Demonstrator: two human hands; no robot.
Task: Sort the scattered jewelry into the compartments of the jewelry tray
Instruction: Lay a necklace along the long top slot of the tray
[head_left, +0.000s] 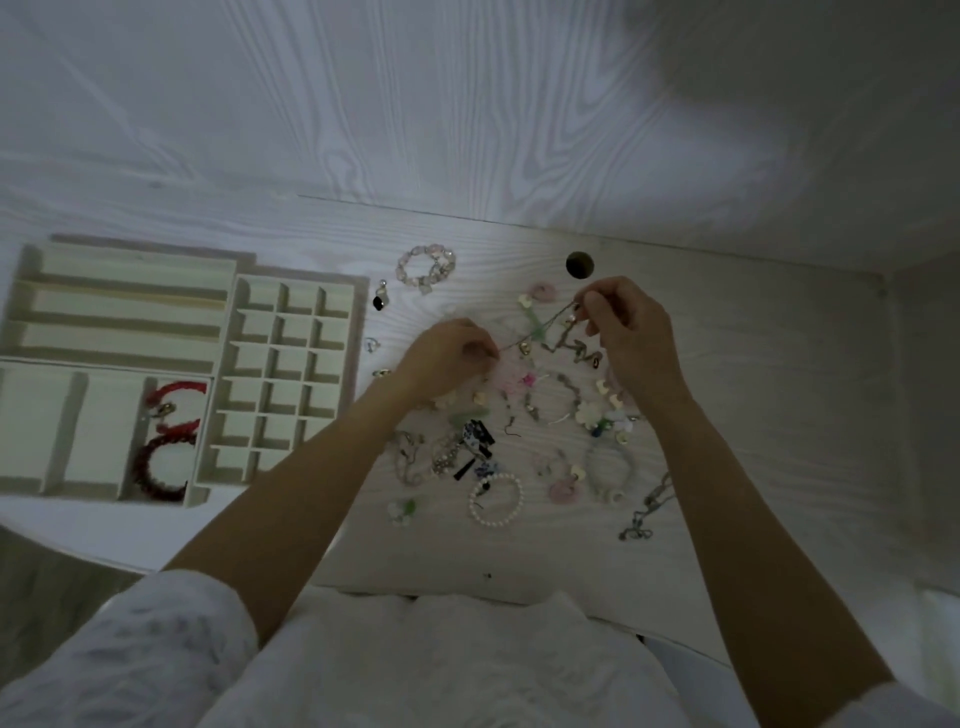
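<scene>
A cream tray (228, 332) with many small compartments lay at the left; red bracelets (166, 441) sat in its near right compartment. Mixed jewelry (498, 441) lay scattered beside it, a thin chain (540, 325) stretched taut above the pile.

The left forearm (291, 499) hides the tray's (291, 291) near corner. The left edge cuts its long compartments. The small pieces (519, 405) between the hands blur together.

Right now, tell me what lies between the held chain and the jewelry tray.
Little: both hands pinch the chain above the pile. Toward the jewelry tray, only small loose pieces lie on the desk; lifted, nothing visible blocks it.
</scene>
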